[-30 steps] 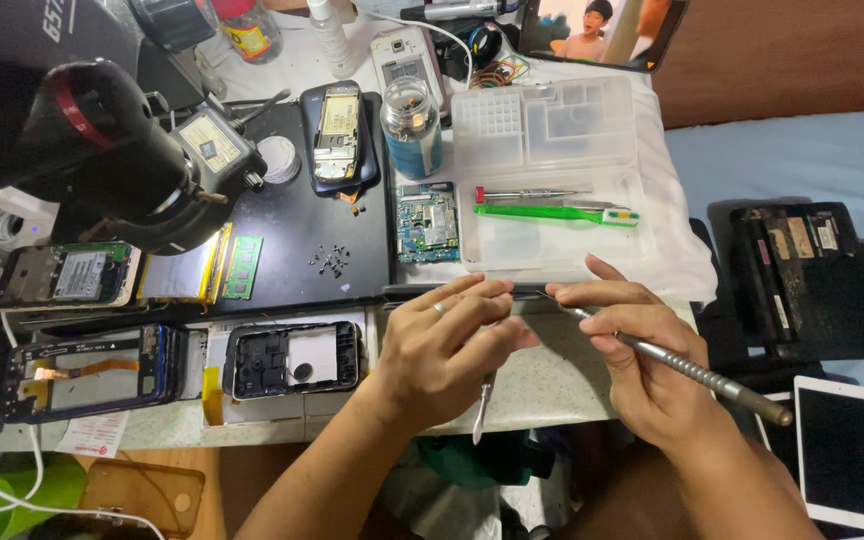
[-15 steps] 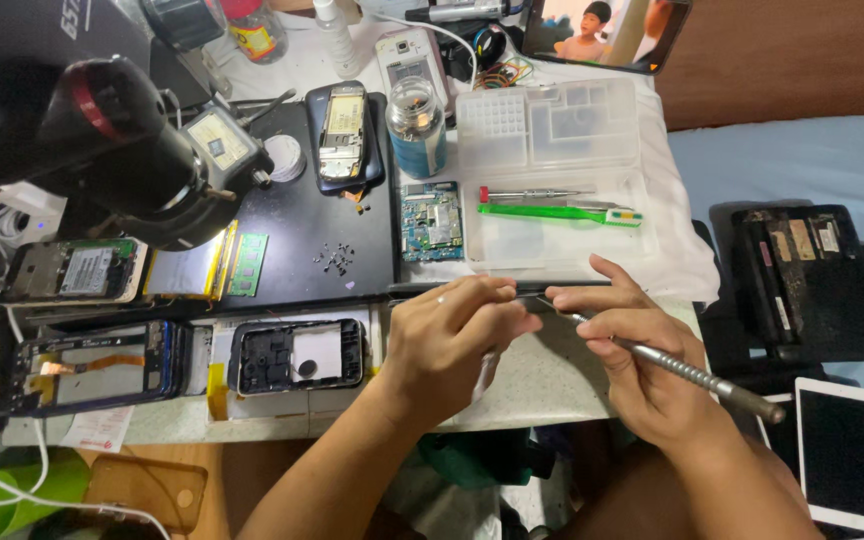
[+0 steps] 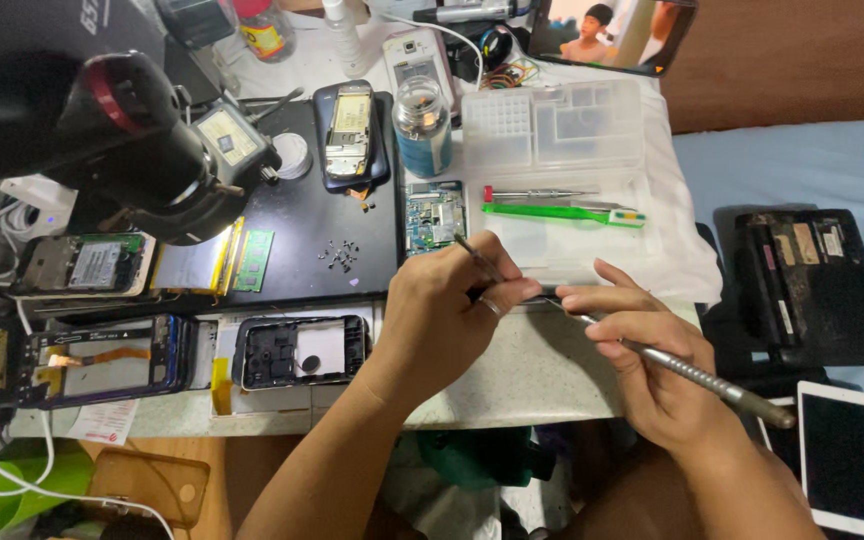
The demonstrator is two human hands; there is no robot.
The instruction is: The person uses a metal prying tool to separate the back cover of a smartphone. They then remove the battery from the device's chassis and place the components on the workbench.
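At the far left, a black microscope [image 3: 142, 150] is seen hanging over a cluttered white table [image 3: 532, 370]. Below it, an opened phone with a green board [image 3: 82, 265] and a dark phone frame with an orange flex cable [image 3: 102, 360] are laid side by side. Just right of these, an empty black phone frame [image 3: 300, 352] rests at the table's near edge, and small screws [image 3: 340, 255] are scattered on a black mat [image 3: 292, 220]. A stripped phone [image 3: 349, 130] lies at the top of the mat, with a blue-lidded jar [image 3: 424, 125] beside it and a small circuit board [image 3: 434, 215] below the jar.

The left hand [image 3: 447, 310] is held near the table's middle, its fingers curled together and pinching thin tweezers [image 3: 477, 258], which slant up toward the circuit board. Whatever small part lies under the fingertips cannot be made out.

Right of it, a clear tray [image 3: 562, 150] carries a green toothbrush [image 3: 562, 212]. The right hand [image 3: 652, 365] is closed around a long metal tool [image 3: 692, 372], index finger stretched along the shaft, the tip meeting the left hand's fingers. At the far right, a dark dismantled device [image 3: 812, 280] and a white tablet [image 3: 852, 455] rest on blue bedding.
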